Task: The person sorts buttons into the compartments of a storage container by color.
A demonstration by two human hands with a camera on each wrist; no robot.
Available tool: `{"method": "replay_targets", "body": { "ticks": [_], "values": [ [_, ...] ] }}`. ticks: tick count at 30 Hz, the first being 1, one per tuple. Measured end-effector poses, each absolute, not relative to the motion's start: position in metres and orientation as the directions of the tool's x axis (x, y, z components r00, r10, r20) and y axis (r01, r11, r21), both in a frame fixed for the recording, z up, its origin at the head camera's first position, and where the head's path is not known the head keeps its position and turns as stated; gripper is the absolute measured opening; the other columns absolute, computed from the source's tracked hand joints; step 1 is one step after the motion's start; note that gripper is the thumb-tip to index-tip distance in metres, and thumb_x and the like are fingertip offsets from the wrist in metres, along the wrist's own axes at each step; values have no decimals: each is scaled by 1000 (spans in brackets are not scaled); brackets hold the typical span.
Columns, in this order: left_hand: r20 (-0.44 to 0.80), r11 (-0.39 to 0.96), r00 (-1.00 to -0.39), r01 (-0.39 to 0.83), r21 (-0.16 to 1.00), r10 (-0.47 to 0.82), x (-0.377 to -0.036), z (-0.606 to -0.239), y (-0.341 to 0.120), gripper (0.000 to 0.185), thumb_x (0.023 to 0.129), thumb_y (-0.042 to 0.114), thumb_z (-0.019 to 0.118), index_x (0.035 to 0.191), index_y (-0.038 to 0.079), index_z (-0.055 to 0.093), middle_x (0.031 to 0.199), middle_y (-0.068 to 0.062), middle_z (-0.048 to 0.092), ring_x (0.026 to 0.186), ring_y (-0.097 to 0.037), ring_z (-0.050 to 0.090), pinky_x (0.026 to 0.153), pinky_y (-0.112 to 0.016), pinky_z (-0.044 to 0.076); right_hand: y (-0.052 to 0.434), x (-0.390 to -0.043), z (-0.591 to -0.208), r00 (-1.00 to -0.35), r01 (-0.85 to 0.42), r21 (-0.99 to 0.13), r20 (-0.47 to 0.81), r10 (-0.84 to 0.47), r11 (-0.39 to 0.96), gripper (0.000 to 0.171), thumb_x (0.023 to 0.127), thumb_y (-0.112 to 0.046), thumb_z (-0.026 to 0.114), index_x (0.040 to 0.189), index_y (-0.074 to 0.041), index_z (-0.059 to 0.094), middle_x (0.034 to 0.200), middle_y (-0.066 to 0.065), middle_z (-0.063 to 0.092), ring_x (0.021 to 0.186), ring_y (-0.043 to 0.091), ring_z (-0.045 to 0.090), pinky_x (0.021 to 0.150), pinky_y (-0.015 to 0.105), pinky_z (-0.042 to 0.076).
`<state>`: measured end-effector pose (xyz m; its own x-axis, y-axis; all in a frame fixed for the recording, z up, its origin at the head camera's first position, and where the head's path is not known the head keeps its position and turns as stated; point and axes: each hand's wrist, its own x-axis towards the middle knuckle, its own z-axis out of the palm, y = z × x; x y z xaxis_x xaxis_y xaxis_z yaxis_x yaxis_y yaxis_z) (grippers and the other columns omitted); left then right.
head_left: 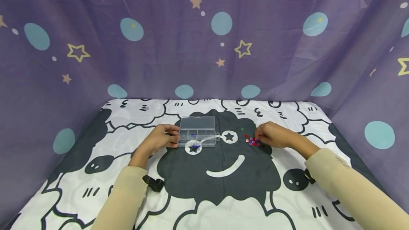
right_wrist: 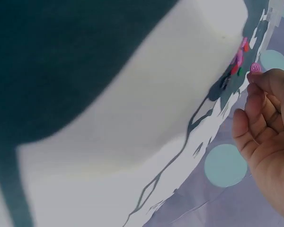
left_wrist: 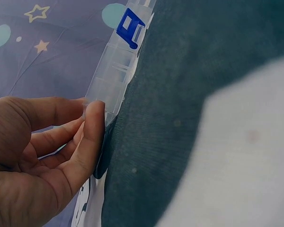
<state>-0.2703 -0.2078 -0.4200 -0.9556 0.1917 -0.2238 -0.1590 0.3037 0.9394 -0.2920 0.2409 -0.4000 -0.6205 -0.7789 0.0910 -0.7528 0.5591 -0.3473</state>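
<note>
Nearest you, your sleeves [head_left: 346, 187] are reaching in over the printed cloth [head_left: 220, 191] that is covering the worktop; a dragging cuff could be rucking that cloth and shifting whatever is lying on it.

Farther in, your left hand [head_left: 159, 137] is pinching the clear compartment box [head_left: 209, 145] at its left end, thumb against fingers. The box is sitting left of the worktop's middle, closer to the far edge. That grip is bearing on one end only, so pressing hard there could be tipping or swivelling the box and sliding the blue pieces [head_left: 195, 146] about inside.

Over towards the right edge, your right hand [head_left: 271, 136] is clamping a pink button [right_wrist: 255, 67] between its fingertips. The button is showing as a tiny, smooth disc, so a loose pinch could be letting it flip out, and squeezing its rim could be shooting it away. Your knuckles are hovering close to the loose buttons [head_left: 253, 141], where a careless brush could be scattering them towards the right edge.

Beyond, a green button [head_left: 242, 129] is lying apart from the cluster, easy to be overlooking. Farthest back on the box, the lid [head_left: 198, 122] is standing open; knocking it could be swinging it down over the compartments.
</note>
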Motion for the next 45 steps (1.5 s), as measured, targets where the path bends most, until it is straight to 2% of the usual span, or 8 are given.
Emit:
{"method": "replay_targets", "body": {
  "ticks": [7, 14, 21, 32, 36, 45],
  "values": [
    [-227, 302, -955, -163, 939, 192, -270, -419, -207, 48, 95, -7, 67, 142, -4, 55, 125, -22, 56, 102, -28, 69, 80, -37, 66, 226, -295, -395, -589, -787, -318, 128, -798, 529, 16, 92, 5, 69, 85, -9, 72, 78, -9, 62, 69, 1, 51, 60, 24, 51],
    [-228, 304, -955, -164, 938, 190, -271, -419, -207, 49, 95, -8, 67, 142, -4, 55, 126, -23, 56, 101, -28, 69, 80, -37, 66, 207, -298, -392, -551, -812, -327, 154, -820, 484, 8, 94, 0, 71, 91, -7, 75, 82, -3, 68, 70, 1, 54, 63, 25, 54],
    [-219, 297, -955, -153, 942, 202, -273, -419, -207, 48, 95, -7, 67, 142, -3, 56, 125, -22, 56, 101, -28, 69, 81, -38, 66, 188, -298, -389, -551, -815, -320, 170, -817, 484, 10, 96, -1, 69, 91, -7, 75, 81, -5, 66, 67, 0, 57, 65, 25, 57],
    [-226, 306, -955, -160, 939, 193, -270, -420, -208, 49, 95, -7, 67, 142, -4, 55, 127, -25, 56, 103, -31, 69, 80, -37, 66, 159, -300, -391, -490, -862, -266, 220, -843, 432, 6, 94, -1, 70, 93, -4, 75, 84, -2, 65, 68, 3, 51, 64, 25, 54],
    [-222, 303, -953, -154, 940, 204, -270, -420, -210, 49, 95, -7, 67, 142, -5, 54, 126, -25, 56, 100, -29, 69, 80, -37, 66, 151, -304, -392, -494, -858, -278, 221, -841, 432, 7, 96, -3, 69, 93, -5, 75, 85, -3, 65, 65, 1, 49, 60, 23, 51],
    [-227, 303, -954, -162, 939, 196, -272, -421, -208, 49, 95, -7, 68, 142, -4, 55, 125, -24, 57, 98, -28, 70, 80, -37, 67, 130, -308, -393, -516, -840, -310, 199, -833, 446, 13, 100, -3, 64, 94, -6, 75, 85, -4, 64, 65, 2, 48, 59, 22, 47]
  ]
}}
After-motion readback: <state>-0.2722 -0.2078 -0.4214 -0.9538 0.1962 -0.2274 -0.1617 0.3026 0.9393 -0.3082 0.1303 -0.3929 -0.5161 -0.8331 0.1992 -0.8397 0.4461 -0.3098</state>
